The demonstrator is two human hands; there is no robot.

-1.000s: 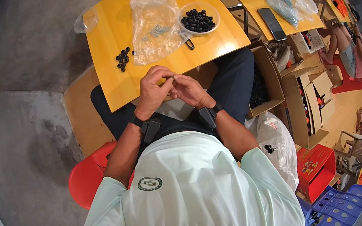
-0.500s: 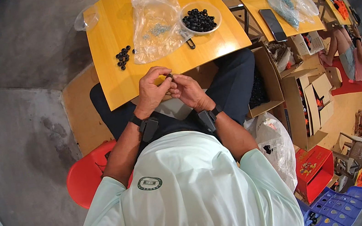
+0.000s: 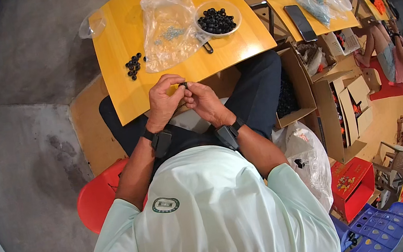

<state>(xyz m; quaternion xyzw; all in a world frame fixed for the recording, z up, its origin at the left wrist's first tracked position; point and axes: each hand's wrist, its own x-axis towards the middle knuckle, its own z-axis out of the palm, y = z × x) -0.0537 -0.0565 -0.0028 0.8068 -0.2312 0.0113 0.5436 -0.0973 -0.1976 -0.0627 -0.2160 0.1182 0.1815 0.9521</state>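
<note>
Just off the near edge of the yellow table, my two hands meet over my lap. Between their fingertips is a small black round part, mostly covered by the fingers. My left hand pinches it from the left, and my right hand closes on it from the right. Farther up the table lies a clear plastic bag with small silvery pieces on it. A clear round bowl of black round parts stands beside the bag. Several loose black parts lie at the left.
A small black tool-like piece lies below the bowl. A clear container sits at the table's left edge. On the second table are a phone and a bag. Cardboard boxes stand at my right; another person sits beyond.
My hands stay together on the small part, with only slight finger movement. The view has shifted a little, so the tabletop things appear slightly farther left.
</note>
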